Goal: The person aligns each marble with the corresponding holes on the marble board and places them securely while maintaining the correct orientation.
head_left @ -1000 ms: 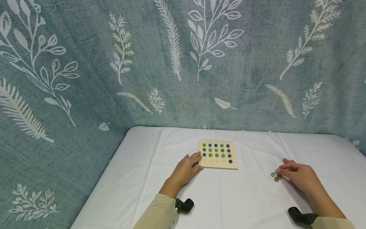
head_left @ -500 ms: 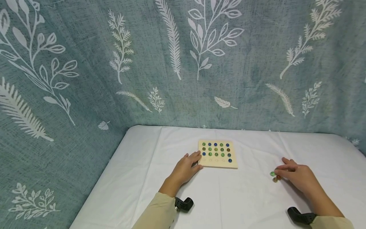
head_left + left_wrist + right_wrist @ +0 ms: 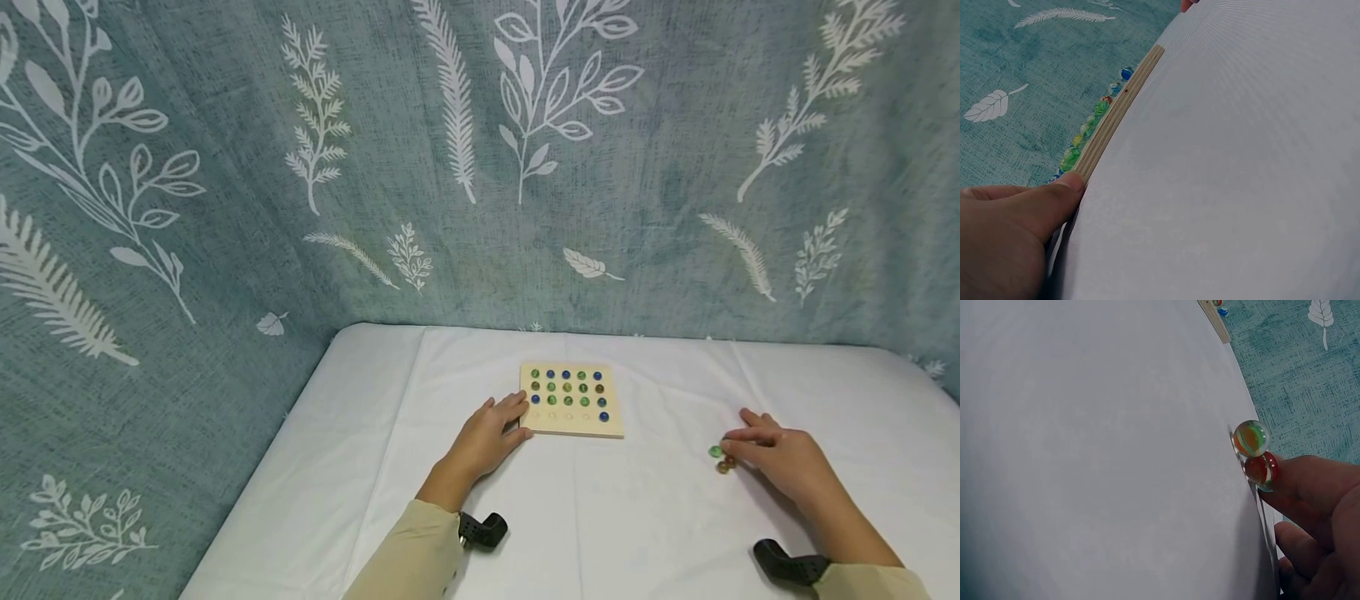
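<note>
A light wooden board (image 3: 570, 426) lies on the white table with blue, green, amber and brown marbles in rows. Its nearest row has one blue marble (image 3: 603, 417) at the right end and bare hollows beside it. My left hand (image 3: 480, 446) rests at the board's left side, fingers fairly straight on the edge and thumb at the near corner. To the right, my right hand (image 3: 780, 454) has thumb and fingertips brought together at a small group of loose marbles: green (image 3: 716, 451), amber (image 3: 723, 467) and red (image 3: 1261, 469). It appears to pinch a marble, partly hidden by the fingertips.
White cloth (image 3: 637, 517) covers the table, with slight creases. Behind and to the left hangs a blue-green curtain (image 3: 675, 167) with white leaf prints. Black wrist devices (image 3: 483, 530) are worn on both arms, below the hands.
The right fingertips have shifted slightly left among the loose marbles, and the amber marble has moved a little left. The left hand and the board stay in place.
</note>
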A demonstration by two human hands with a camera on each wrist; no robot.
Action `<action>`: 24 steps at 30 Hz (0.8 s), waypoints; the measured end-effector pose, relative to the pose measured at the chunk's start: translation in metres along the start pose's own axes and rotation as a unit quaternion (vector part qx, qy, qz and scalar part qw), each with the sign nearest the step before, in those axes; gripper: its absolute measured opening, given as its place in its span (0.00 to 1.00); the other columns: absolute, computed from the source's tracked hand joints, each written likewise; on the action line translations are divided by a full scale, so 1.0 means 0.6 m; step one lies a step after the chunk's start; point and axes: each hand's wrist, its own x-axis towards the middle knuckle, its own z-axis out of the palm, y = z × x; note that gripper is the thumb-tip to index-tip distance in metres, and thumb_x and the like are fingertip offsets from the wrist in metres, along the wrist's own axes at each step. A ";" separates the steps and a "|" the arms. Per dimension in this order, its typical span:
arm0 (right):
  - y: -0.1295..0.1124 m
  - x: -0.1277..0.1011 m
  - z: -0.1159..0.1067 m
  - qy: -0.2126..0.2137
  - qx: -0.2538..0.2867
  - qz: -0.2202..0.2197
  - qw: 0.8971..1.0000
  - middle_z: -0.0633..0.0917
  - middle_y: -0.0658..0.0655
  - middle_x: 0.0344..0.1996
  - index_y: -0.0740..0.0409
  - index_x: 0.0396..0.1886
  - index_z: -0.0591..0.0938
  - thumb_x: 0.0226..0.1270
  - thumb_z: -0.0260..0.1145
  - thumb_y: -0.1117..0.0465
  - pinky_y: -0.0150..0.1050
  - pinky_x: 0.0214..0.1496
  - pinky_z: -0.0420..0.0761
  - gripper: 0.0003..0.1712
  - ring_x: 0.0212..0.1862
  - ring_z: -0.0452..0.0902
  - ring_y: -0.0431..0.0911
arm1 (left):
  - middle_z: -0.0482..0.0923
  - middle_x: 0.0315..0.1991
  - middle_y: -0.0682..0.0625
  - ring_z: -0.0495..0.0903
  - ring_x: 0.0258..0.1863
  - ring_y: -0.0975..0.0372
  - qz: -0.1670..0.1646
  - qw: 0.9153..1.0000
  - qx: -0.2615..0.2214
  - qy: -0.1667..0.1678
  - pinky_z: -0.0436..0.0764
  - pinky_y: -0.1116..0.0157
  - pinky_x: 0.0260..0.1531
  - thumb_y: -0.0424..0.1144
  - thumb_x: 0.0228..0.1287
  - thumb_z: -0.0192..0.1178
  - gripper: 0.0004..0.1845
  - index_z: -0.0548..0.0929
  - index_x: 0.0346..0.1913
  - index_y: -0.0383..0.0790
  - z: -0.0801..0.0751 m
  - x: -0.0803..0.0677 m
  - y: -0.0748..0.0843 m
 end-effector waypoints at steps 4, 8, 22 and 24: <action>-0.004 -0.001 0.000 0.004 0.007 0.012 1.000 0.56 0.70 0.73 0.71 0.54 0.82 0.67 0.61 0.34 0.72 0.72 0.49 0.41 0.75 0.40 0.72 | 0.64 0.73 0.55 0.64 0.73 0.61 0.003 1.000 0.000 0.004 0.57 0.58 0.77 0.49 0.68 0.61 0.31 0.71 0.71 0.43 0.000 0.000 -0.001; -0.006 0.000 0.002 0.015 0.011 0.020 1.000 0.57 0.69 0.73 0.71 0.52 0.82 0.69 0.59 0.35 0.72 0.72 0.49 0.40 0.75 0.41 0.71 | 0.64 0.74 0.55 0.63 0.73 0.61 0.002 1.000 -0.004 0.004 0.57 0.58 0.77 0.49 0.68 0.61 0.31 0.71 0.71 0.44 0.002 0.001 -0.004; -0.028 0.005 0.013 0.059 0.016 0.014 0.998 0.65 0.66 0.71 0.70 0.57 0.79 0.70 0.55 0.34 0.70 0.70 0.59 0.42 0.73 0.52 0.69 | 0.64 0.74 0.55 0.63 0.73 0.62 0.002 1.000 0.001 0.000 0.56 0.59 0.78 0.50 0.69 0.61 0.31 0.70 0.71 0.44 0.003 0.002 -0.004; -0.042 0.006 0.017 0.058 0.024 -0.001 0.998 0.65 0.65 0.71 0.69 0.57 0.80 0.70 0.56 0.33 0.70 0.70 0.59 0.42 0.74 0.52 0.68 | 0.64 0.74 0.56 0.63 0.73 0.62 0.001 1.000 0.001 0.001 0.57 0.59 0.78 0.50 0.69 0.61 0.31 0.70 0.71 0.44 0.003 0.001 -0.004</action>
